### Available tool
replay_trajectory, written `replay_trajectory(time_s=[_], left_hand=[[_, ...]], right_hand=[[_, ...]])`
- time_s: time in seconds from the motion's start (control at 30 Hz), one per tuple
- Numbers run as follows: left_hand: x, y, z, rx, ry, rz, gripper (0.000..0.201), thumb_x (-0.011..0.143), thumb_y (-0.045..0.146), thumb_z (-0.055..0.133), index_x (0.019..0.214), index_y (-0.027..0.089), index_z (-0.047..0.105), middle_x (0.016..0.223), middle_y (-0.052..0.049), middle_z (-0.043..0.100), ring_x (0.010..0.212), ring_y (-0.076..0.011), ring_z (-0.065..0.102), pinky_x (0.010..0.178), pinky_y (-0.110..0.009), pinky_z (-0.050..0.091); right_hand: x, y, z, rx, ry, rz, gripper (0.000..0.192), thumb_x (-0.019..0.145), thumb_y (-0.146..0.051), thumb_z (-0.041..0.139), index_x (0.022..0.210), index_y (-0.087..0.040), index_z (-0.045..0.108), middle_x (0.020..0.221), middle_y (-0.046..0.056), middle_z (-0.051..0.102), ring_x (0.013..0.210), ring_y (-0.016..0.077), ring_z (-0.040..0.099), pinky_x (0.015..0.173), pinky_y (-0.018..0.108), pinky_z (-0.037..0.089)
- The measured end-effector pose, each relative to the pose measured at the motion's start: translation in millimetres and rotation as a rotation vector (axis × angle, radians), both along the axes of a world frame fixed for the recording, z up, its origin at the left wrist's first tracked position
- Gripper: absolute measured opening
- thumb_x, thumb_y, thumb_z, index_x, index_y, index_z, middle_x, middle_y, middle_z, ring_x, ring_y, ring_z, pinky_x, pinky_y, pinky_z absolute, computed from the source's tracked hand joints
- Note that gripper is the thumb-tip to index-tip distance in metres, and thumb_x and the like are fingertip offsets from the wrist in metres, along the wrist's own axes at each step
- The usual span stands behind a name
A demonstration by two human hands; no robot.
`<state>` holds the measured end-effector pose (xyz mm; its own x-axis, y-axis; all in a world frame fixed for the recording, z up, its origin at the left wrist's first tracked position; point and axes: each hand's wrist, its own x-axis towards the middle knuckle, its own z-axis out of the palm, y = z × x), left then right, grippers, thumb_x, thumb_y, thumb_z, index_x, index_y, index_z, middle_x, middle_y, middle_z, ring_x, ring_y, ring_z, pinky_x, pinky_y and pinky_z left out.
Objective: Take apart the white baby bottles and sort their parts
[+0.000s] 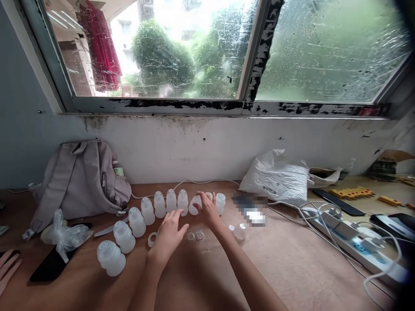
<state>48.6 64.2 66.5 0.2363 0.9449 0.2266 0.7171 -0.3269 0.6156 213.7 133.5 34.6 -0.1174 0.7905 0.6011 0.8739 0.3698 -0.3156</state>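
Note:
Small translucent white bottles stand in a curved row on the brown tabletop, among them a near-left bottle [111,258], a mid-row bottle [147,211] and an open-necked bottle [220,204] at the right end. My left hand [170,231] reaches toward the row's middle, fingers stretched and thumb apart. Over the right part of the row is my right hand [207,209], its fingers spread beside a bottle [194,205]; whether they touch it I cannot tell. A white ring [152,239] is partly behind my left hand. Clear round pieces [196,236] lie between my forearms.
More clear round pieces [239,233] lie right of my right forearm. A grey backpack [81,177], a plastic bag [66,235] and another person's hand [7,268] are left. A silver package [277,177], cables and a power strip [356,246] are right. A window is above.

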Motion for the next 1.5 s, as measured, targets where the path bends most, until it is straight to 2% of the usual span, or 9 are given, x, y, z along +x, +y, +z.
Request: replay_trajectory(time_s=[0.2,0.37,0.63,0.93,1.07,1.17,1.3,1.4,1.5], left_hand=[[9.1,-5.8,20.3,0.092,-0.008,0.012,0.065,0.064,0.045,0.059,0.122,0.025,0.037,0.120,-0.006,0.048,0.112,-0.0250,0.041,0.091,-0.035,0.032],[29.9,-24.8,34.8,-0.104,-0.106,-0.053,0.045,0.068,0.052,0.052,0.101,0.022,0.050,0.077,-0.002,0.062,0.072,-0.0195,0.058,0.062,-0.026,0.040],[46.3,-43.2,63.4,-0.276,-0.315,-0.202,0.032,0.067,0.047,0.055,0.083,0.020,0.055,0.066,0.002,0.057,0.058,-0.0135,0.049,0.050,-0.021,0.033],[51.1,-64.8,97.3,-0.227,-0.158,-0.124,0.031,0.065,0.050,0.054,0.075,0.020,0.054,0.054,0.004,0.051,0.049,-0.0126,0.046,0.046,-0.020,0.029],[34.8,-74.3,77.7,-0.259,-0.158,-0.175,0.030,0.058,0.047,0.062,0.072,0.021,0.057,0.056,0.002,0.058,0.052,-0.0154,0.050,0.048,-0.021,0.031],[22.0,-75.0,46.1,-0.251,-0.172,-0.124,0.032,0.060,0.048,0.060,0.080,0.023,0.057,0.062,0.002,0.059,0.057,-0.0161,0.052,0.051,-0.021,0.034],[21.2,-64.7,-10.3,-0.192,-0.309,-0.054,0.036,0.066,0.050,0.056,0.082,0.019,0.053,0.067,0.001,0.057,0.063,-0.0150,0.052,0.058,-0.023,0.038],[29.0,-58.1,-49.7,-0.192,-0.533,0.029,0.038,0.066,0.051,0.054,0.079,0.016,0.051,0.064,0.000,0.055,0.058,-0.0145,0.053,0.056,-0.024,0.040],[35.0,-57.5,-73.7,-0.232,-0.752,0.051,0.036,0.068,0.051,0.053,0.074,0.016,0.048,0.063,-0.001,0.054,0.054,-0.0139,0.054,0.053,-0.025,0.041]], right_hand=[[1.9,-51.9,34.2,0.011,0.477,0.167,0.029,0.079,-0.031,0.051,0.106,-0.021,0.051,0.097,0.006,0.059,0.090,0.0209,0.052,0.080,0.035,0.041],[9.2,-81.1,69.7,-0.144,0.871,0.383,0.025,0.077,-0.034,0.055,0.099,-0.022,0.057,0.087,0.003,0.060,0.077,0.0162,0.055,0.068,0.027,0.044],[29.3,-88.8,83.1,-0.234,1.219,0.491,0.025,0.070,-0.033,0.062,0.092,-0.021,0.061,0.079,0.003,0.062,0.073,0.0168,0.055,0.063,0.027,0.043],[42.2,-96.5,95.8,-0.196,1.414,0.555,0.031,0.075,-0.038,0.055,0.099,-0.020,0.056,0.090,0.007,0.063,0.080,0.0192,0.058,0.073,0.035,0.044],[91.1,-69.8,76.2,0.129,1.417,0.283,0.036,0.073,-0.045,0.054,0.098,-0.020,0.054,0.090,0.005,0.060,0.081,0.0168,0.058,0.074,0.034,0.044],[110.0,-58.3,44.2,-0.080,0.921,0.189,0.032,0.068,-0.039,0.061,0.092,-0.018,0.056,0.087,0.005,0.062,0.080,0.0186,0.057,0.073,0.034,0.043],[93.5,-64.5,-1.5,-0.220,0.179,0.140,0.019,0.070,-0.031,0.061,0.084,-0.020,0.058,0.085,0.005,0.064,0.088,0.0221,0.055,0.083,0.043,0.035],[79.4,-69.6,-24.3,-0.235,-0.105,0.098,0.018,0.072,-0.025,0.060,0.088,-0.021,0.056,0.085,0.005,0.065,0.096,0.0237,0.053,0.092,0.051,0.024],[77.7,-70.7,-32.3,-0.260,-0.213,0.065,0.018,0.072,-0.022,0.058,0.090,-0.021,0.054,0.085,0.006,0.065,0.099,0.0248,0.052,0.095,0.056,0.016]])
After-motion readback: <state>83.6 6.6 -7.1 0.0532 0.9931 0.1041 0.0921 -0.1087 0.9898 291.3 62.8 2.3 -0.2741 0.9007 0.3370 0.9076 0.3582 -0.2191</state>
